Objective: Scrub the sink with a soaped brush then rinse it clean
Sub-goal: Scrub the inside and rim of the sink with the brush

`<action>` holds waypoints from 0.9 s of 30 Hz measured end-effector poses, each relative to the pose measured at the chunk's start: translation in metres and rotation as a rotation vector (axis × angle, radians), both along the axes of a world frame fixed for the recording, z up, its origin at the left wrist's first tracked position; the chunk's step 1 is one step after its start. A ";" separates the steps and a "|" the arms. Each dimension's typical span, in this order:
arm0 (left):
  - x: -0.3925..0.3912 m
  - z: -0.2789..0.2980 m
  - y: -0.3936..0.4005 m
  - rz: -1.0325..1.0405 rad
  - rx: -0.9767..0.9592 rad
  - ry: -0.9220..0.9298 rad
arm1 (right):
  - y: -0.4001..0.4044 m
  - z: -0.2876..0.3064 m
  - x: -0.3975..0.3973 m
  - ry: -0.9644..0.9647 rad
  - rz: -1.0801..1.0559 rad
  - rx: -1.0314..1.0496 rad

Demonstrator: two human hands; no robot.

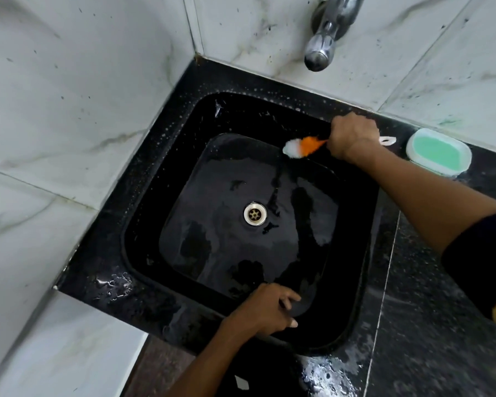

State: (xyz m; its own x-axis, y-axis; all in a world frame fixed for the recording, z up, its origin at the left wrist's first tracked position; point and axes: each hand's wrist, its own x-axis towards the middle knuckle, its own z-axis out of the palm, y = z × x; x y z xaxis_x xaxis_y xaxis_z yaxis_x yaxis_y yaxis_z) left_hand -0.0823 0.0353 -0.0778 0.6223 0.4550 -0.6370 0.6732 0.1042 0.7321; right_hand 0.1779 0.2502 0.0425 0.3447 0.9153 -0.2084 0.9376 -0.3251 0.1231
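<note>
Your right hand (352,136) grips the brush (301,147), lying roughly level, bristles pointing left against the sink's (161,179) far wall. Your left hand (269,309) rests open, seemingly, on the near rim. Soap dish (438,151) sits on the desk (430,282) just right; the tap (322,38) overhangs.

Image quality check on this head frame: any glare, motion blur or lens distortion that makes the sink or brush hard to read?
Head view: wide-angle bending curves the tile seams and counter edges; glare patches sit on the wet sink rim and floor; the brush head is softly motion-blurred in the right hand; the left hand, drain and soap dish read clearly; the tap shows bright highlights.
</note>
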 end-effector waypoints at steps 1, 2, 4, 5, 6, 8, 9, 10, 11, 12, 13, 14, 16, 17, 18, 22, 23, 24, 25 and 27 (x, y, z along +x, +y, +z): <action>0.000 -0.002 0.001 0.023 0.012 -0.004 | -0.002 0.000 0.003 0.022 -0.020 0.035; 0.000 -0.003 0.002 0.041 0.027 -0.006 | -0.005 0.000 0.006 0.047 -0.061 0.063; 0.001 -0.006 0.001 0.073 0.036 -0.003 | -0.015 0.000 0.011 0.028 -0.151 0.038; 0.001 -0.006 0.002 0.089 0.036 0.004 | -0.021 0.000 0.013 0.019 -0.173 0.009; 0.002 -0.007 0.001 0.100 0.032 0.007 | -0.026 0.001 0.017 0.019 -0.189 -0.007; 0.002 -0.009 0.002 0.128 0.020 0.010 | -0.032 0.008 0.026 0.019 -0.212 0.024; 0.002 -0.010 0.003 0.136 0.020 0.015 | -0.033 0.013 0.031 0.017 -0.222 0.055; 0.002 -0.011 0.003 0.134 0.025 0.019 | -0.036 0.015 0.036 -0.001 -0.247 0.073; 0.004 -0.011 0.002 0.127 0.028 0.022 | -0.040 0.017 0.037 -0.037 -0.270 0.067; 0.004 -0.012 0.001 0.124 0.030 0.023 | -0.044 0.017 0.036 -0.072 -0.273 0.031; 0.005 -0.012 0.000 0.125 0.027 0.025 | -0.047 0.016 0.033 -0.101 -0.265 -0.018; 0.006 -0.012 -0.001 0.129 0.025 0.027 | -0.049 0.017 0.030 -0.125 -0.248 -0.051; 0.006 -0.013 0.000 0.124 0.029 0.036 | -0.046 0.024 0.026 -0.184 -0.212 -0.049; 0.006 -0.013 0.000 0.117 0.030 0.041 | -0.043 0.029 0.029 -0.219 -0.193 -0.033; 0.005 -0.013 0.000 0.114 0.032 0.044 | -0.042 0.032 0.031 -0.250 -0.191 -0.035; 0.004 -0.010 -0.001 0.126 0.053 0.029 | -0.054 0.036 0.025 -0.335 -0.125 -0.228; 0.004 -0.009 -0.001 0.119 0.058 0.028 | -0.054 0.038 0.022 -0.362 -0.094 -0.229; 0.004 -0.009 -0.002 0.111 0.056 0.026 | -0.053 0.042 0.021 -0.392 -0.072 -0.201; 0.004 -0.009 -0.001 0.104 0.055 0.026 | -0.053 0.044 0.021 -0.429 -0.046 -0.167; 0.004 -0.009 -0.001 0.093 0.066 0.030 | -0.060 0.048 0.015 -0.475 0.021 -0.221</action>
State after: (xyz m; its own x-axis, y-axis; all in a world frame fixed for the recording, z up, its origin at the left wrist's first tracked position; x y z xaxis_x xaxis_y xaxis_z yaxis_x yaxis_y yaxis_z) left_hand -0.0783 0.0342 -0.0863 0.5568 0.5510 -0.6215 0.6844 0.1197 0.7192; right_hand 0.1929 0.1906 0.0902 0.4299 0.8751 -0.2223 0.7679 -0.2249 0.5998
